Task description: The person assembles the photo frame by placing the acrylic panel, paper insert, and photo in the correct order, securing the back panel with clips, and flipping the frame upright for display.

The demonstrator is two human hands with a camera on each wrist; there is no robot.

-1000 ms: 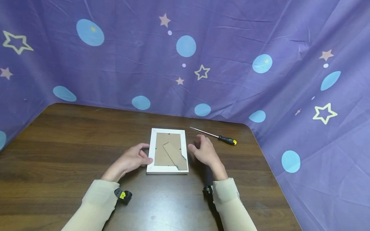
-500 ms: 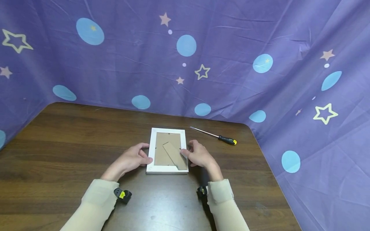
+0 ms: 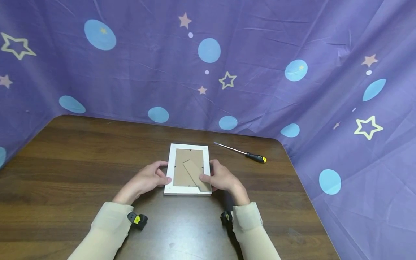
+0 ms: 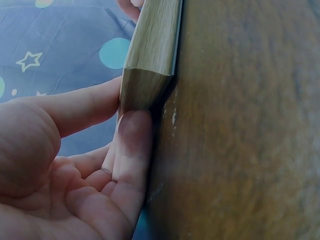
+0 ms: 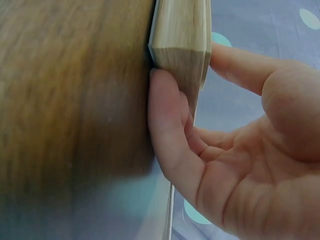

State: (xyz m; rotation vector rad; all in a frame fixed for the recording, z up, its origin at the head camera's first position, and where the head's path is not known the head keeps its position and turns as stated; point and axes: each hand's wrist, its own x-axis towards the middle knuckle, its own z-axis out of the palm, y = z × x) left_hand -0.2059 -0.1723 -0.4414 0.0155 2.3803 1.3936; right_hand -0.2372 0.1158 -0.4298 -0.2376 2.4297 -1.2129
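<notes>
A white picture frame [image 3: 172, 164] lies face down on the wooden table, its brown backing board [image 3: 181, 155] upward. The slanted easel stand [image 3: 191, 169] rests folded against that board. My left hand [image 3: 147, 177] holds the frame's left border, thumb on top and fingertips along the side. On the opposite side, my right hand [image 3: 223, 177] grips the right border, its thumb pressing the stand's lower part. Both wrist views show the frame's thick side [image 4: 155, 37] between thumb and fingers. The picture side is hidden underneath.
A screwdriver [image 3: 255, 157] with a black and yellow handle lies behind and to the right of the frame. Purple curtain [image 3: 136, 65] with stars and blue spots encloses the table [image 3: 81, 155] at the back and sides.
My right hand has come left from beside the frame onto its right border, and its thumb has moved down onto the stand. The left hand has stayed at the left border.
</notes>
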